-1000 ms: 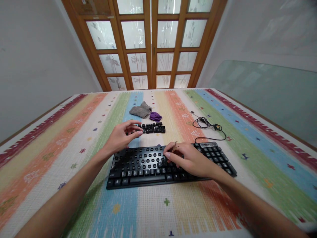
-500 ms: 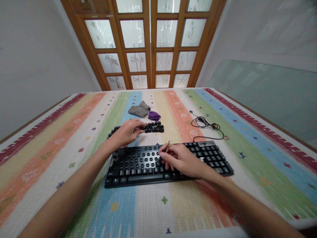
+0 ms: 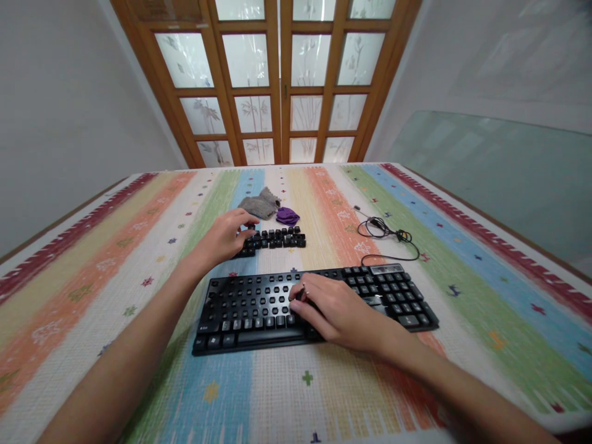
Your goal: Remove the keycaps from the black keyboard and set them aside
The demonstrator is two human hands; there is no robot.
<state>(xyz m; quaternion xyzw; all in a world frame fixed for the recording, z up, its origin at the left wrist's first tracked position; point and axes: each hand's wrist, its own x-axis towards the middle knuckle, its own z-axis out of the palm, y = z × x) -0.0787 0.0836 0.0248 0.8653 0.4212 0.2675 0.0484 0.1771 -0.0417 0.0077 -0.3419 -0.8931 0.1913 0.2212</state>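
A black computer keyboard (image 3: 272, 336) lies across the striped cloth in front of me. Much of its left and middle key area shows bare switches, while the bottom rows and the right side carry keycaps. My right hand (image 3: 328, 305) is closed low over the middle of it, fingers pinched on a small thin thing that I cannot make out. Beyond the keyboard, loose black keycaps (image 3: 282, 237) stand in rows on the cloth. At the left part of these rows, my left hand (image 3: 229, 234) has thumb and forefinger round a dark keycap (image 3: 251, 227).
Behind the keycaps lie a grey cloth (image 3: 259, 205) and a purple cloth bundle (image 3: 287, 216). The keyboard's coiled cable (image 3: 382, 228) rests at the right. A striped tablecloth (image 3: 308, 394) covers the table; wooden glazed doors (image 3: 285, 92) stand beyond its far edge.
My left hand has shifted left along the keycap rows, uncovering more of them. My right hand has turned over and moved slightly left, and the thin brown thing in its fingers shows less.
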